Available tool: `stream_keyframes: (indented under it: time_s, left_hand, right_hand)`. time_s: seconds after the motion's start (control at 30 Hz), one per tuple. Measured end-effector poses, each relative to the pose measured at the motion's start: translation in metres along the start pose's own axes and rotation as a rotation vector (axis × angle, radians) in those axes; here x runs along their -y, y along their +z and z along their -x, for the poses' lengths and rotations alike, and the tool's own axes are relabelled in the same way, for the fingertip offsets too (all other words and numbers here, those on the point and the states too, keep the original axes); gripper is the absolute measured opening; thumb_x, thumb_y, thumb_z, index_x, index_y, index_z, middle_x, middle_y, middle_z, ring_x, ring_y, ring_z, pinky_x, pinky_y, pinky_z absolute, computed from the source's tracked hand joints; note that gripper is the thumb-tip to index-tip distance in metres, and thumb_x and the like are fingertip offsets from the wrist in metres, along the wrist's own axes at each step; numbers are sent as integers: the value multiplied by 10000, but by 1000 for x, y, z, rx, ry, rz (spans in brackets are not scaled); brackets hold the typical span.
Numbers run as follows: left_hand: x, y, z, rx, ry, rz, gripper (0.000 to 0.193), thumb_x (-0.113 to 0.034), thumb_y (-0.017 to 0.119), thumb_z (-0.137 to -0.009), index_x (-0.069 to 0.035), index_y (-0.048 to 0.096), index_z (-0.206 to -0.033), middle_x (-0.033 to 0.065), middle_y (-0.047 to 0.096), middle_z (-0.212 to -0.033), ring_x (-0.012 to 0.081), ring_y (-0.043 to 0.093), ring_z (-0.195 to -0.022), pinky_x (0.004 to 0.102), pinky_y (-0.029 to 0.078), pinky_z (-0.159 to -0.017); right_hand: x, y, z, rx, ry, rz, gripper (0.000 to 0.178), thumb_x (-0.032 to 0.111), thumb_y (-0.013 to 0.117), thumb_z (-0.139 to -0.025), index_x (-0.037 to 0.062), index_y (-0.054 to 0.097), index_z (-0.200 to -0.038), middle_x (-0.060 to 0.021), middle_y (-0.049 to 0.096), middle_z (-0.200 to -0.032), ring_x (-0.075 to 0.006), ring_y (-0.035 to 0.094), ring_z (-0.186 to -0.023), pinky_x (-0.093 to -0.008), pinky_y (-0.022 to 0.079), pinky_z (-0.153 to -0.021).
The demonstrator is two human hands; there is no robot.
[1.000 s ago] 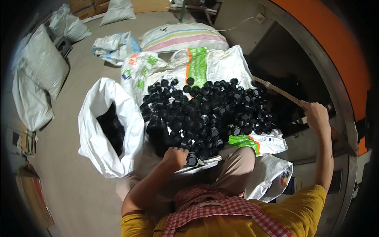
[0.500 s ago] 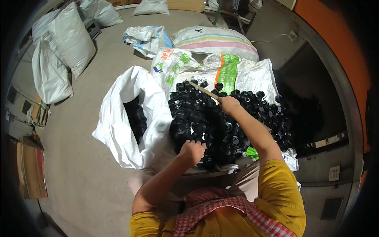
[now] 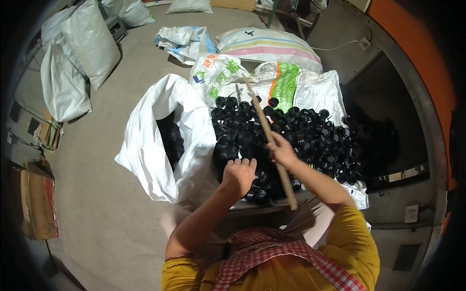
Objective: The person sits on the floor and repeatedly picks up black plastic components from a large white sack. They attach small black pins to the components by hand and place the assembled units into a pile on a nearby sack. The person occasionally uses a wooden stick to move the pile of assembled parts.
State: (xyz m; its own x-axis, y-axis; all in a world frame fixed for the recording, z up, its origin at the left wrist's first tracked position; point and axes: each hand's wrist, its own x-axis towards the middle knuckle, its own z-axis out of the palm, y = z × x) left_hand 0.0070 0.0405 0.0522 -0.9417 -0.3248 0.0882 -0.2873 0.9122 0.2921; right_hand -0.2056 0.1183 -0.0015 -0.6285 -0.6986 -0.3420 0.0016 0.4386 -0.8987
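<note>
I see the right hand (image 3: 283, 150) clamped round a long, pale wooden stick (image 3: 262, 117), which slants across and partly hides a heap of round black plastic pieces (image 3: 310, 136). The left hand (image 3: 239, 175) is at the heap's near side; I cannot tell whether it grips any. Underneath lies white plastic sacking (image 3: 318, 89) with green and orange print. An open white sack (image 3: 143, 145) holding black pieces stands left; a plump striped sack (image 3: 272, 48) lies beyond.

a striped sack (image 3: 270, 44) lies at the back; cardboard box (image 3: 41, 203) left, white socket (image 3: 411, 214) right.
</note>
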Motion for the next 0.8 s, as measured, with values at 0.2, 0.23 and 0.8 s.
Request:
stream_keyframes:
  time_s: [0.2, 0.23, 0.8]
  left_hand:
    - [29, -4, 8, -90, -133, 142, 437, -233, 711, -744, -54, 563, -1115, 102, 630, -948, 277, 609, -896, 387, 476, -800]
    - [28, -8, 7, -41, -149, 133, 440, -235, 707, -751, -55, 562, -1125, 105, 629, -955, 278, 608, -906, 390, 473, -806]
    - [-2, -49, 13, -397, 102, 852, 602, -127, 707, -794, -32, 408, -1308, 135, 646, -1037, 272, 637, -966, 386, 498, -836]
  right_hand:
    - [-80, 178, -46, 20, -195, 253, 438, 46, 578, -870, 117, 471, -1288, -15, 554, -834, -114, 514, -673, -242, 442, -567]
    - [-84, 189, -46, 73, -207, 329, 412, 41, 578, -865, 111, 491, -1262, -19, 564, -841, -128, 524, -687, -249, 447, -585]
    - [196, 35, 85, -196, -1187, -482, 113, -71, 526, -840, 22, 551, -900, -112, 603, -949, -119, 526, -744, -242, 446, -619]
